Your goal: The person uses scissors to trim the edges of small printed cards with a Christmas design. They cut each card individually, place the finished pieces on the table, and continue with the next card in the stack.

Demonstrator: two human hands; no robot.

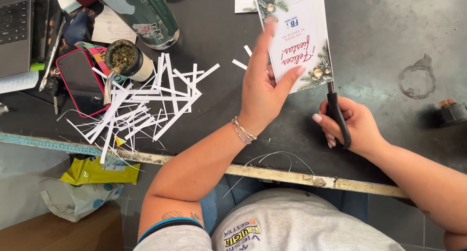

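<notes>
Left hand (pixel 265 93) pinches a thin, light, bendable printed card (pixel 296 37) by its lower edge; right hand (pixel 352 124) grips black-handled scissors (pixel 335 110) above the dark worktop (pixel 389 32), paper strips (pixel 146 100) nearby.

The card (pixel 297 39) is white with red script and green pine sprigs hung with gold baubles at its corners, and the scissors (pixel 339 118) at its five o'clock edge have black handles. The bench (pixel 384 32) is dark grey, mottled, with a pale chipped front edge, and at nine o'clock from the card lies a heap of white paper strips (pixel 141 102). Beyond them, a phone (pixel 81 80) sits in a pink-red case, a flask (pixel 146 12) is dark green with a floral patch, and a yellow bag (pixel 97 172) shows at seven o'clock.
</notes>
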